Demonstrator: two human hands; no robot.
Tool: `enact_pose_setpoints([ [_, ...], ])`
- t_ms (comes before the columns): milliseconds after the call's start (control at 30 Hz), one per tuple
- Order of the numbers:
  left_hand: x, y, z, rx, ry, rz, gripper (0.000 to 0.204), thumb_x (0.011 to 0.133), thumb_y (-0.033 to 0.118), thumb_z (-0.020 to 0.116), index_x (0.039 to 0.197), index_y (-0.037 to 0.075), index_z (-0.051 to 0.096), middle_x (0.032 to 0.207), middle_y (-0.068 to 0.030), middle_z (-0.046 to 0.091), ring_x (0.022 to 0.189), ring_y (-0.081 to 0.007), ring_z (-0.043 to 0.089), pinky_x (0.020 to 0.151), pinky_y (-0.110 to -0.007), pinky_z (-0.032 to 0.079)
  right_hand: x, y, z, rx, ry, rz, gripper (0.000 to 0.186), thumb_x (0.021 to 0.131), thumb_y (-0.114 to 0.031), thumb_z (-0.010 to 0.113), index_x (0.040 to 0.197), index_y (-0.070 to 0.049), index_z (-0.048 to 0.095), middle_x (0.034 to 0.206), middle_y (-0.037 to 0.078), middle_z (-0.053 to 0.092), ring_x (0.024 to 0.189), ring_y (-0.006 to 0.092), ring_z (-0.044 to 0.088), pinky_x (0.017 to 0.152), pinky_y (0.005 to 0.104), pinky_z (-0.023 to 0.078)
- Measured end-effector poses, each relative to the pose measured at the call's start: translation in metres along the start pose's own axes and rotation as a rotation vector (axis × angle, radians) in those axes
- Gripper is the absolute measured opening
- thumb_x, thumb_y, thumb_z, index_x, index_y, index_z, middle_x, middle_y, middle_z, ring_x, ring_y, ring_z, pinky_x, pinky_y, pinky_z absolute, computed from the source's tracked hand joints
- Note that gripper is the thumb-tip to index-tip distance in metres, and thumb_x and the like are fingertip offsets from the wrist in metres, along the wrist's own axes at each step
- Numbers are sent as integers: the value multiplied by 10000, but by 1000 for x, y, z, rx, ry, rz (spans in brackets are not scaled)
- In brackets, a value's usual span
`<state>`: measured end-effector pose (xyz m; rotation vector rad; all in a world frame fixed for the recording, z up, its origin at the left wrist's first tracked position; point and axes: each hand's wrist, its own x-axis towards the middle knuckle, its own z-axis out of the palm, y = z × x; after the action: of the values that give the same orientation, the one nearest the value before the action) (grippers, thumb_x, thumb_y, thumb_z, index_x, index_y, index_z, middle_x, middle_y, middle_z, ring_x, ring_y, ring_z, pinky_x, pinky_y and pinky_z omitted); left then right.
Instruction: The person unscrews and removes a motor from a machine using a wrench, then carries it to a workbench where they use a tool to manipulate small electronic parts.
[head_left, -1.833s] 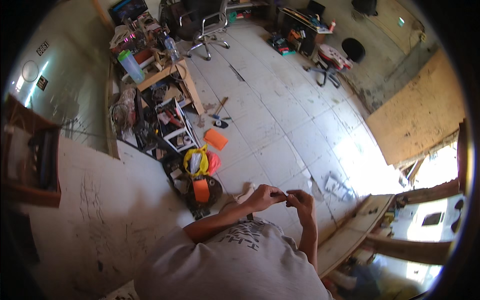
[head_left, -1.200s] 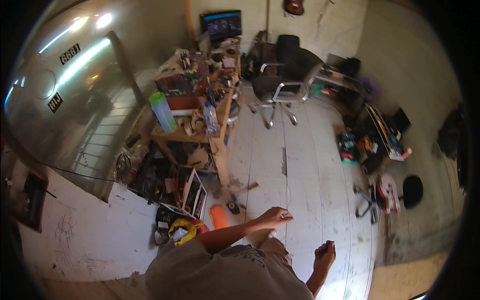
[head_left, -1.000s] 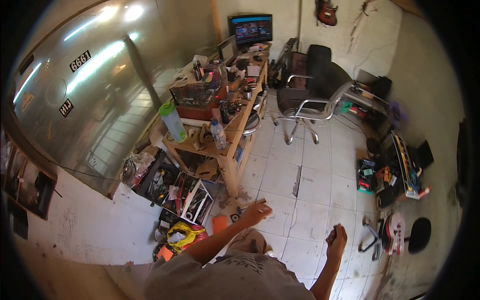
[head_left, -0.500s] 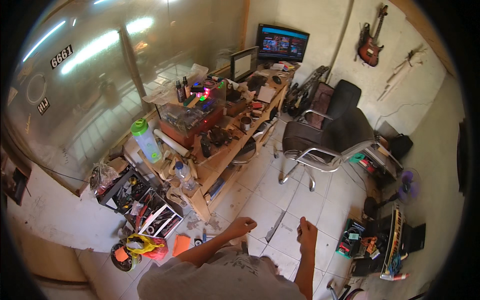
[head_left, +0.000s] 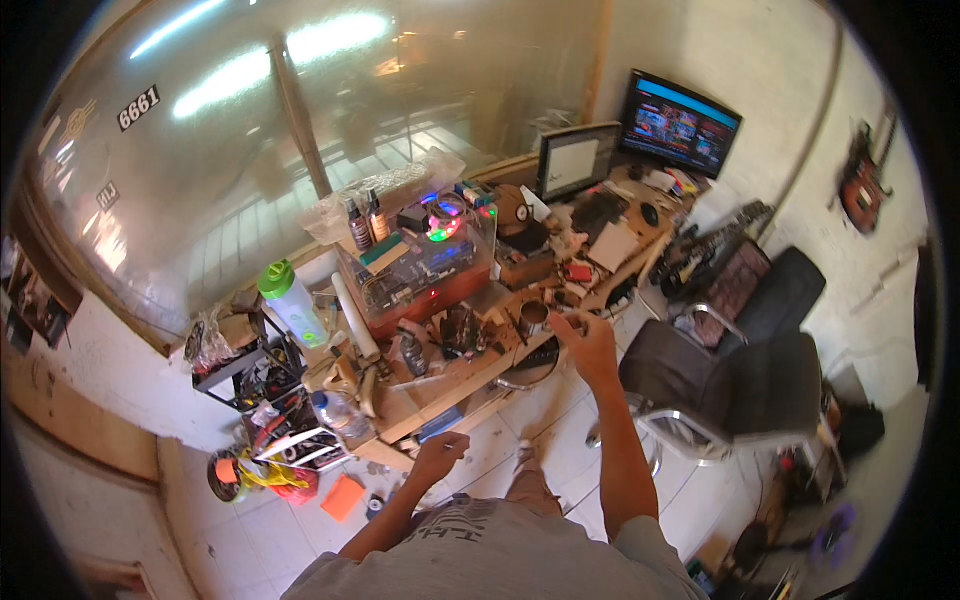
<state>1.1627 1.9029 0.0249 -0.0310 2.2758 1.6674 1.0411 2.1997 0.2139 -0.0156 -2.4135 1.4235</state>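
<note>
My right hand (head_left: 588, 345) is stretched forward over the front edge of the wooden workbench (head_left: 425, 398), its thumb and forefinger apart and nothing in them. Just left of its fingertips stands a metal mug (head_left: 533, 317), and I see a small gap between them. Lower down, my left hand (head_left: 440, 458) hangs in front of the bench with its fingers loosely curled and no object visible in it. A clear plastic bottle with a blue cap (head_left: 340, 414) stands on the bench's near left corner.
A glass-topped case with coloured lights (head_left: 425, 275), a green-lidded bottle (head_left: 292, 303) and a cap (head_left: 520, 220) crowd the bench. Behind are two monitors (head_left: 680, 125). A dark office chair (head_left: 700, 375) stands right of my arm. Tool racks (head_left: 285, 435) sit at the left.
My view has turned right and come closer to the bench. My right hand has risen from beside my body and reached out toward the mug. My left hand stays low.
</note>
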Motion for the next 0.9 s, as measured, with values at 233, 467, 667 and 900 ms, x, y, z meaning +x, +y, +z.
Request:
enact_pose_setpoints([
  [233,73,74,53,28,135,20,334,987,277,673,1161,0,744,1035,-112,782,855,-184,753,781,-328,582,207,-15,54,-111,-168,-295,535,840,-503,806,933,19,735,867,183,721,825,365,701,756,451,536],
  [467,58,90,74,-213,553,-233,292,1000,216,674,1157,-23,737,1035,-113,775,900,-180,741,775,-297,570,297,-26,132,-332,-224,-437,583,825,-503,772,918,69,703,962,265,697,872,424,710,776,493,589],
  [667,46,88,90,-346,677,-265,295,1002,201,680,1196,-18,717,1049,-111,772,906,-186,736,809,-291,563,303,-18,141,-360,-240,-373,480,812,-409,751,906,58,702,889,251,705,832,420,716,770,502,586],
  [900,46,127,76,-539,747,-51,352,1031,227,645,1191,-83,699,1067,-141,757,973,-202,719,890,-326,578,261,-34,94,116,-74,-489,356,826,-294,812,895,42,717,770,152,663,680,294,647,641,426,512],
])
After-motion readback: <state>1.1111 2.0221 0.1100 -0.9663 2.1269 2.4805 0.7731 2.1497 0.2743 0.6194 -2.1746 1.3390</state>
